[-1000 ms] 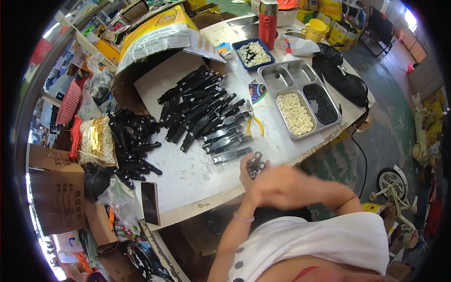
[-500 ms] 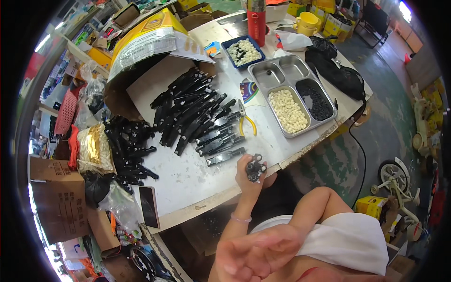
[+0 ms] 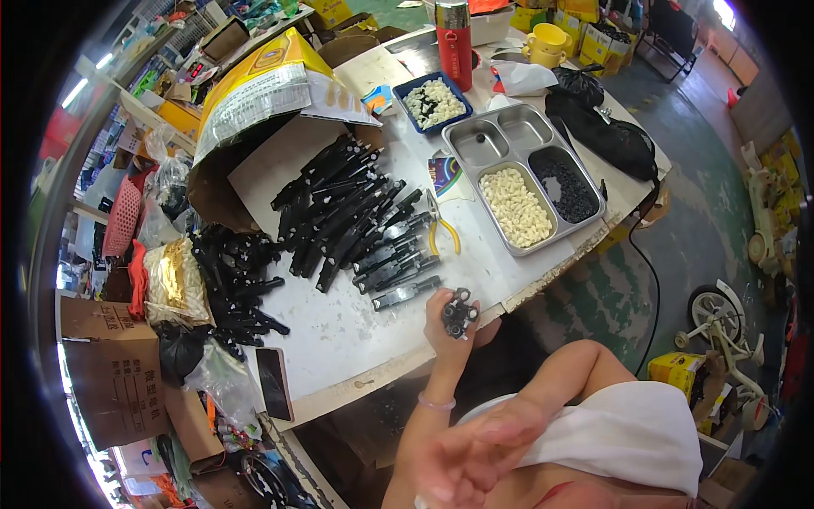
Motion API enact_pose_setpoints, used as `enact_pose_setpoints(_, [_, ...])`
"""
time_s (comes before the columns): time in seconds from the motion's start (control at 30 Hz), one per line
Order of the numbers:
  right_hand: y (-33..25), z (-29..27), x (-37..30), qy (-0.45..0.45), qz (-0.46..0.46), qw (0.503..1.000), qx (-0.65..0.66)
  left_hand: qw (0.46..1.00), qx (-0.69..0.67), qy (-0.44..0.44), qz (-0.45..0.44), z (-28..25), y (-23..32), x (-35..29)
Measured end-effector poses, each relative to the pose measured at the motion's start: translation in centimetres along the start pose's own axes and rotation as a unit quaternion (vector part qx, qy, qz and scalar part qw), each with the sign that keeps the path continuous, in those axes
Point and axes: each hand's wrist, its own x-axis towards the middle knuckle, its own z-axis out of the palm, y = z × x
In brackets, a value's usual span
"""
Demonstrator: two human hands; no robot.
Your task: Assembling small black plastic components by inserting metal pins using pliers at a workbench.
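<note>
My left hand point(image 3: 443, 327) is closed around a bundle of short black plastic parts point(image 3: 459, 314), seen end-on, just off the table's front edge. Close in front of me, my right hand point(image 3: 479, 454) is raised, somewhat blurred, with fingers loosely apart and nothing visible in it. On the table lies a big pile of long black plastic pieces point(image 3: 339, 212) with pale tips. Nearer my left hand, several such pieces point(image 3: 398, 263) lie in a row beside yellow-handled pliers point(image 3: 444, 237). A steel divided tray point(image 3: 500, 109) holds cream pellet-like parts point(image 3: 515, 208) and small black parts point(image 3: 572, 182).
A cut-open carton point(image 3: 246, 119) stands behind the pile. A blue basket point(image 3: 468, 110) of pale parts and a red flask point(image 3: 455, 55) are at the back. Yellow cups point(image 3: 547, 44) stand farther right. A phone point(image 3: 273, 384) lies at the left front edge, by a cardboard box point(image 3: 110, 373).
The view has shifted slightly. My right hand has moved a little and now looks more blurred. My left hand keeps hold of the black parts in much the same spot.
</note>
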Motion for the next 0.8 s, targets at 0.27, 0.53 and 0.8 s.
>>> enact_pose_setpoints(0.27, [-16.4,-1.1,-7.8,0.417,-0.286,0.101,-0.857,0.998,-0.011,-0.034,-0.042,-0.8,-0.3,-0.7])
enact_pose_setpoints(0.53, [-23.9,-5.2,-13.5,0.409,-0.130,-0.145,-0.892,1.000,-0.012,-0.010,-0.008,-0.5,-0.6,-0.4])
enact_pose_setpoints(0.8, [-22.6,-4.1,-14.6,0.471,-0.158,-0.079,-0.864,1.000,-0.007,0.000,0.001,-0.6,-0.7,-0.2])
